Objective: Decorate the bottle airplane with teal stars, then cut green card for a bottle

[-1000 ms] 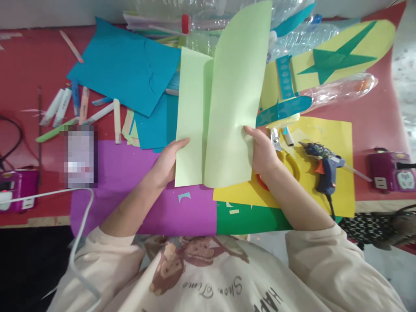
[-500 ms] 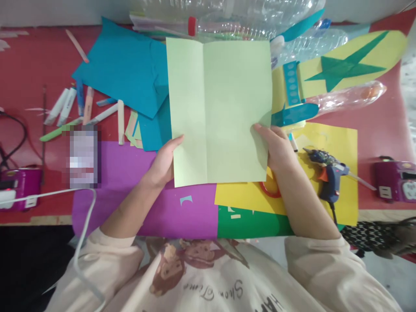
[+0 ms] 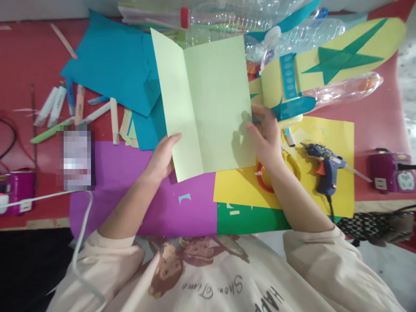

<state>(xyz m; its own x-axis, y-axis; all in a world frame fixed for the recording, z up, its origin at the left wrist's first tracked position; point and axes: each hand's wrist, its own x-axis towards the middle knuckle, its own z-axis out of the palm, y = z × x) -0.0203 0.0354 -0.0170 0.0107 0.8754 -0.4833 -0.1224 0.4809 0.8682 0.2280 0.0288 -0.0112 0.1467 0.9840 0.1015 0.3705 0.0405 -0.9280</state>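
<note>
A pale green sheet of paper (image 3: 208,99) with a lengthwise crease is held above the table, tilted slightly left. My left hand (image 3: 162,158) grips its lower left edge, thumb on top. At the sheet's right edge sits my right hand (image 3: 264,134), fingers curled loosely beside it; whether it still grips the paper is unclear. Under that hand lie scissors with red and yellow handles (image 3: 266,182) on a yellow sheet (image 3: 325,199).
Teal paper (image 3: 110,69), markers (image 3: 61,108) and a phone (image 3: 76,158) lie to the left. A blue glue gun (image 3: 325,167), plastic bottles (image 3: 234,17), a yellow shape with a green star (image 3: 341,56), purple (image 3: 130,182) and green (image 3: 250,219) sheets and purple power strips (image 3: 393,171) surround the work area.
The folded green sheet was opened flat, then tilted and shifted left. My right hand slid up along its right edge and loosened.
</note>
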